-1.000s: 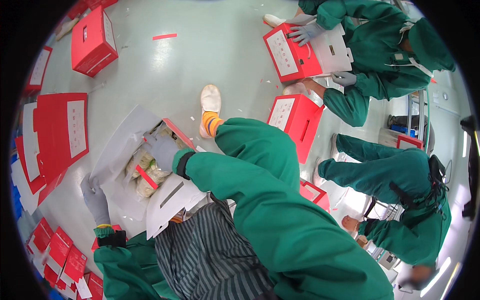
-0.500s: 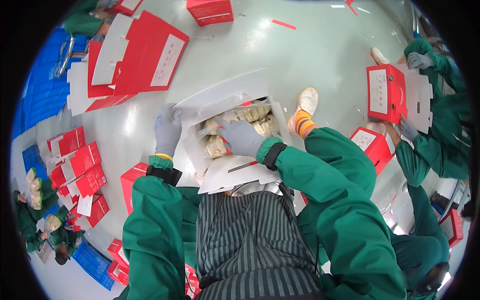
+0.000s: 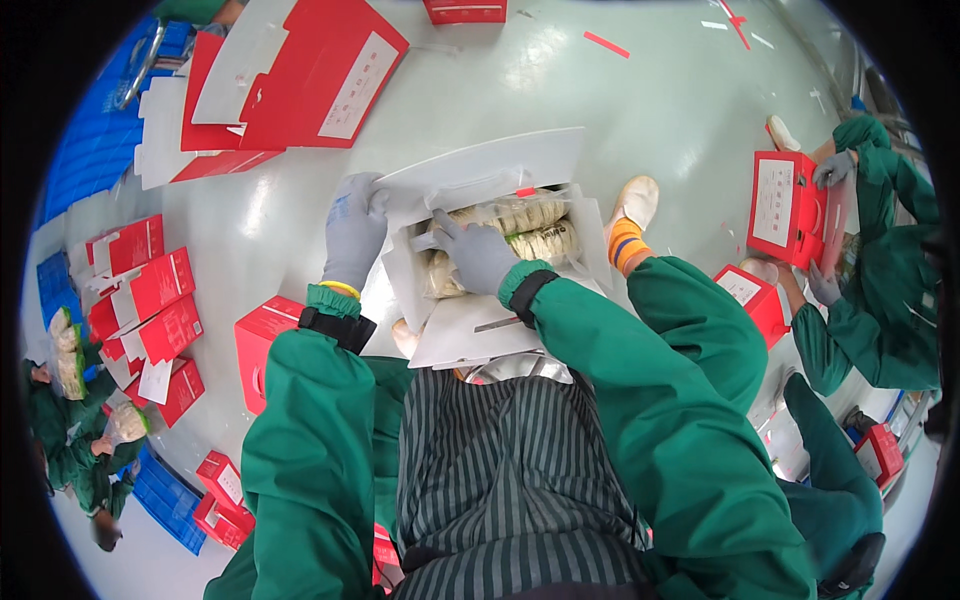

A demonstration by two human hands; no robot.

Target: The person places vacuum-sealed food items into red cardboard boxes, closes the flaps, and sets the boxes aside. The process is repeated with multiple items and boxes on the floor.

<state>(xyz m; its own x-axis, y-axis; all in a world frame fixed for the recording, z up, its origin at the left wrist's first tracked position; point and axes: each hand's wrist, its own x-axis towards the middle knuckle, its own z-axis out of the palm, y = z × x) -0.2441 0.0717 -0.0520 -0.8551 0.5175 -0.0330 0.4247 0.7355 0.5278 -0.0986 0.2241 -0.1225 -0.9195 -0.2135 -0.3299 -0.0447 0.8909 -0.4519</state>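
- And here, the pale floor (image 3: 540,100) is being dotted with red cartons on both sides.
- Close up, the lower middle is being filled by a dark striped apron (image 3: 500,470), flanked by green sleeves (image 3: 310,440).
- Up at the left, a big red carton (image 3: 310,90) is being seen tilted, white panels spread out beside it.
- Over on the right, a red box (image 3: 780,200) is being handled by a co-worker (image 3: 880,260) in green, grey gloves set against it.
- Now the centre: a white-lined box (image 3: 600,240) is being kept open just ahead of the apron, its far flap (image 3: 480,165) being raised and its slotted near flap (image 3: 470,335) being folded out toward the apron.
- The left hand (image 3: 355,230), grey-gloved, is being held at the left end of the far flap, fingers bent; whether the edge is being pinched cannot be told.
- The right hand (image 3: 480,258), gloved too, is being laid over the contents, forefinger stretched out, other fingers close together; whether anything is being gripped cannot be told.
- Inside that box, pale wrapped packets (image 3: 545,243) are being shown under clear film, partly covered by the right hand.
- Smallest, a red strip (image 3: 526,191) is being spotted by the box's far edge.
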